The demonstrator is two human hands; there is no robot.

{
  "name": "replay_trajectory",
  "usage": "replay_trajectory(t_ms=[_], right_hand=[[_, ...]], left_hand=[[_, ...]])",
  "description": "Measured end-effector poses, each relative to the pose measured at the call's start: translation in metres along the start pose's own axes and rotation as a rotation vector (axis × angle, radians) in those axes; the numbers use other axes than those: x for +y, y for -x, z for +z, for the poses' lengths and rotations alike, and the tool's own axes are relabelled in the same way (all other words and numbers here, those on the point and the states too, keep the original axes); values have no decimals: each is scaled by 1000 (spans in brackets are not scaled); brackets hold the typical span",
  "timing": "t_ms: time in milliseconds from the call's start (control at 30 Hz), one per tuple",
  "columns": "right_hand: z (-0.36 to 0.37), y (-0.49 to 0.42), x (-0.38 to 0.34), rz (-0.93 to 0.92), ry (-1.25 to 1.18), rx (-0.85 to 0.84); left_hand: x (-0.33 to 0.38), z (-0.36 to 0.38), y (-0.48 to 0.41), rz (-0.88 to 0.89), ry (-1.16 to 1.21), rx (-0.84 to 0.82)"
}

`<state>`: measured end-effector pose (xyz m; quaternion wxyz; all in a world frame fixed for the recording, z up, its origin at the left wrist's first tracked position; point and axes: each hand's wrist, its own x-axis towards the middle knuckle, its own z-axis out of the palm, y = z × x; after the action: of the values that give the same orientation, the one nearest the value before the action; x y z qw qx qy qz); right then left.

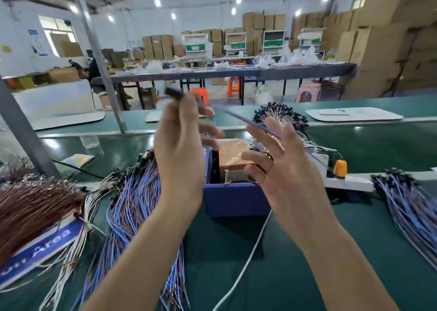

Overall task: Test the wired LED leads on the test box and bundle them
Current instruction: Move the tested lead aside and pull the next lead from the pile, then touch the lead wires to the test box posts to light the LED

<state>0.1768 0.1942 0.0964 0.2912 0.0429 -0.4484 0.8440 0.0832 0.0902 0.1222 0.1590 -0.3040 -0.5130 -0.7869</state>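
One left hand (179, 149), one right hand (283, 168), one raised LED lead (174, 92), one purple test box (236, 199), one power strip (350, 181), two blue-wired lead heaps (134, 197) (406, 199), two orange stools (199, 95) (234, 87), one pink stool (308, 93).

Legible markings: one sign, partly readable

The blue-and-white sign (50, 241) at lower left carries the white word "Area"; the letters before it are cut off and half covered by the brown leads (35, 206). Print on the wall posters (33, 36) is too small to read.
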Motion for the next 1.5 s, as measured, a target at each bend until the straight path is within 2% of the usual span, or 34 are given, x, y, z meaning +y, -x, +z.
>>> replay_trajectory(t_ms=[100,200,300,400,467,600,667,733,833,900,1100,1233,1333,1500], right_hand=[[-26,19,15,44,-73,157],[-62,42,32,122,-184,330],[-97,62,41,155,-307,386],[-116,74,46,163,-204,393],[-121,75,51,153,-62,383],[-122,68,54,151,277,268],[-118,61,56,197,471,155],[-114,55,61,258,558,64],[-111,46,73,326,537,-42],[-113,43,81,351,514,-57],[-121,41,94,350,521,-2],[-121,43,96,347,577,-90],[-119,42,98,354,604,-107],[-118,42,99,310,625,-119]], left_hand=[[-47,-19,49,-184,-98,-47],[-84,-46,78,-304,-231,17],[-103,-68,104,-308,-388,18],[-111,-76,114,-326,-550,-68],[-116,-77,113,-320,-649,-229],[-120,-67,110,-207,-1033,-713],[-122,-55,106,-177,-1173,-864],[-125,-43,100,-191,-1231,-939],[-136,-34,98,-229,-1189,-1009],[-146,-34,104,-238,-1131,-978],[-157,-45,114,-382,-582,-505],[-135,-37,116,-416,-319,-508],[-126,-32,115,-376,-299,-500],[-123,-32,114,-415,-238,-480]])
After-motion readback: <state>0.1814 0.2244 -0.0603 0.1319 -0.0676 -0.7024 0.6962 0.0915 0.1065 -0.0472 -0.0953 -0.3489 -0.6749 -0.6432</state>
